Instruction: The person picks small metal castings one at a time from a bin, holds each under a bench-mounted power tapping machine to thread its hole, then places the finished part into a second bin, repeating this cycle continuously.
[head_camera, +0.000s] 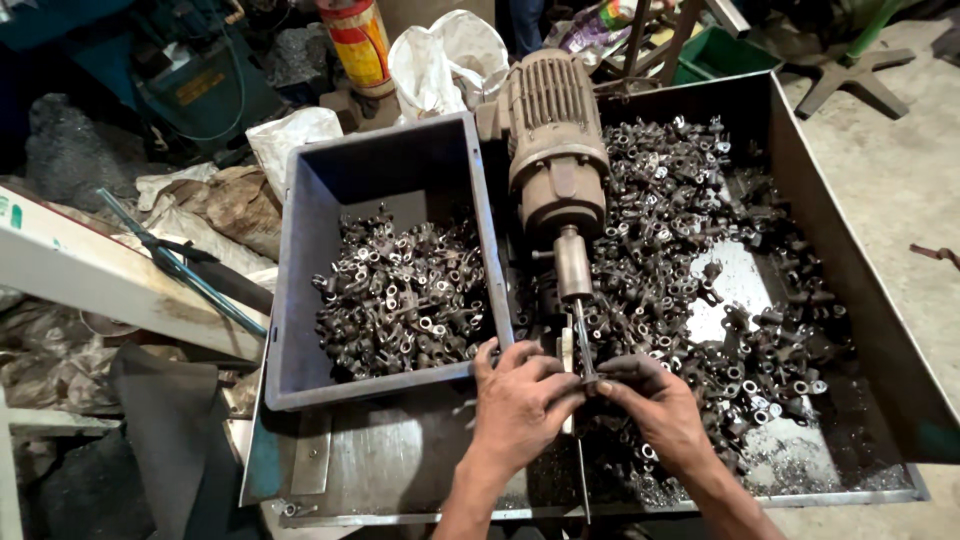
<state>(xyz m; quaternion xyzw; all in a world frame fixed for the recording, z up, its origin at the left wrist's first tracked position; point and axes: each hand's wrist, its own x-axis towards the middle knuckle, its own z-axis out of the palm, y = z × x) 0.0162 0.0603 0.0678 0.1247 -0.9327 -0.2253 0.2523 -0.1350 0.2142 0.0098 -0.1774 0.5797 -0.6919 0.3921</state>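
Both hands sit nearest us at the front edge of the metal tray (850, 260), fingertips meeting at the tip of the thin spindle bit (583, 350) that hangs off the electric motor (553, 140). Our left hand (520, 405) is curled, thumb and forefinger pinched together at the bit; our right hand (655, 405) is pinched the same way from the other side. Between the fingertips we seem to hold one small metal fitting (590, 378), mostly hidden by the fingers, so we cannot tell its exact shape or how it sits on the bit.

Doing this well, as we judge it:
- keep the fitting's bore in line with the bit, no tilt
- grip on the fitting's body, fingertips clear of the rotating shaft
- feed straight along the axis, light even pressure
- wrists low and steady, just above the tray floor

Position: the fitting is at the fingertips of both hands, just ahead of the knuckles, touching or nearly touching the bit tip. The loose pile of fittings (690, 250) lies ahead and to the right of the right hand, some just beside it. The grey plastic bin (300, 290), part-filled with similar fittings, is ahead-left of the left hand, its near wall just beside the fingers.
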